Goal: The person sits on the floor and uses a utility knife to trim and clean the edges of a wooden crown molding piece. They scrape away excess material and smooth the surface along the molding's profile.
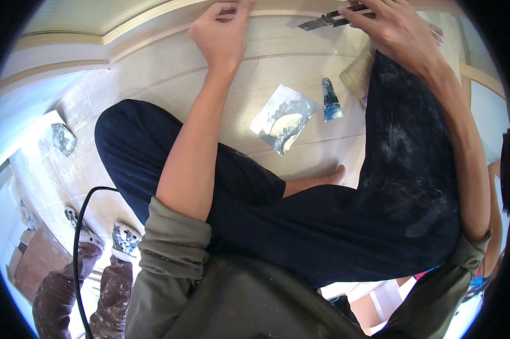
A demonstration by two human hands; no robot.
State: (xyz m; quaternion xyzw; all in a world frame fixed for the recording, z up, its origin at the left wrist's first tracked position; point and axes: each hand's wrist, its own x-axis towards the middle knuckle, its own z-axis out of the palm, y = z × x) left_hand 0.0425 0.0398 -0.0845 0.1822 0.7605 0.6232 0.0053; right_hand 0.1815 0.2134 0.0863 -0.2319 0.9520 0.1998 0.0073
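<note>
My right hand [399, 37], above my raised right knee, grips what looks like a utility knife [322, 21] with a long dark blade. Its blade points left, along the pale wooden trim. My left hand [221, 37] is raised to the same trim, its fingers pinched together; whatever is between them cannot be made out. On the floor between my legs lies a square sheet [260, 121] with cream filler [287, 124] spread on it. A small putty knife [332, 104] smeared with filler lies to its right. Close to my right knee is a beige, roll-like thing [356, 73], partly hidden.
Pale wooden trim [153, 34] and a ribbed panel [80, 20] bound the far side. A stained scraper-like piece [63, 139] lies on the floor at left. A black cable [79, 248] loops beside me. Another person's spattered trousers [111, 299] and shoes [125, 240] are at lower left.
</note>
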